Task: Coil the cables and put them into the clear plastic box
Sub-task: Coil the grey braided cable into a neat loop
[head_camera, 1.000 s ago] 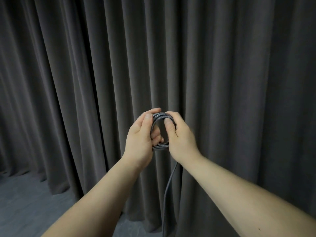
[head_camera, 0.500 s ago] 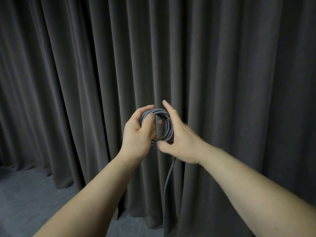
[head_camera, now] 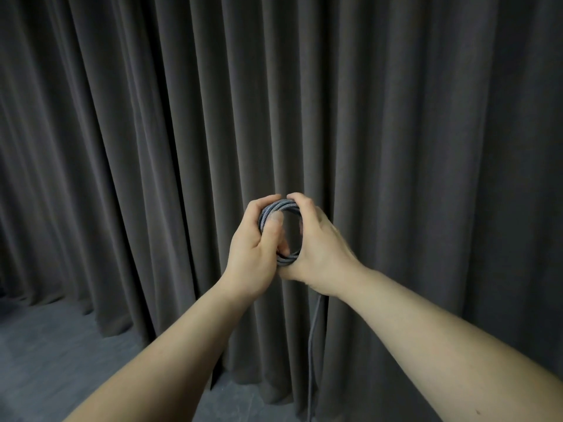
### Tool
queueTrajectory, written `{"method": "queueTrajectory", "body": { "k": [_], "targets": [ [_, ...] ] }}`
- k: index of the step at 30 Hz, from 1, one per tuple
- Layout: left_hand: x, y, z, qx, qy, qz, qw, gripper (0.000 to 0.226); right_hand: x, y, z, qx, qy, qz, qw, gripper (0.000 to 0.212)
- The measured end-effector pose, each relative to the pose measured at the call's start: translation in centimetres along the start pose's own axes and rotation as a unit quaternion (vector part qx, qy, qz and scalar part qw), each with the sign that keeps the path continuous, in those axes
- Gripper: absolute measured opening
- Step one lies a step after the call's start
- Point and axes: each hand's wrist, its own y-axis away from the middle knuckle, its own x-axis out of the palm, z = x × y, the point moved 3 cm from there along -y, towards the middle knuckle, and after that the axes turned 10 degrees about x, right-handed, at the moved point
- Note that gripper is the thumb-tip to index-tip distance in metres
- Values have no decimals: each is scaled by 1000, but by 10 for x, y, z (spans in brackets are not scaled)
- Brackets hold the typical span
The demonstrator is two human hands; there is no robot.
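- Head view showed a dark grey curtain (head_camera: 182, 132) with long folds filling most of the frame, and a grey floor (head_camera: 45, 360) in the lower left.
- Two bare forearms reached up from the bottom edge and met in the middle.
- A grey braided cable (head_camera: 278, 206) sat there as a small ring.
- Left hand (head_camera: 253, 248) curled around the ring's left side, thumb pressed on it.
- Right hand (head_camera: 323, 254) curled around the right side.
- One loose end (head_camera: 311, 354) hung down below the right hand.

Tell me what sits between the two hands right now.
In the head view, the coiled cable sits between them: the left hand grips its left side, the right hand its right. Its loose tail hangs below.
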Motion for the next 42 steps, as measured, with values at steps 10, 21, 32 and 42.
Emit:
{"method": "queueTrajectory", "body": {
  "k": [10,21,32,42],
  "targets": [
    [-6,2,-7,-37,59,-13,998,23,10,-3,1,22,-113,65,991,101],
    [-83,-44,21,-26,163,-208,964,19,52,-8,-4,183,-277,233,914,24],
    [-212,-66,76,-46,6,-330,943,16,89,-43,43,-40,172,41,983,7],
    [-223,-43,105,-163,129,-82,975,20,123,-95,161,-153,-38,92,983,13]
  ]
}}
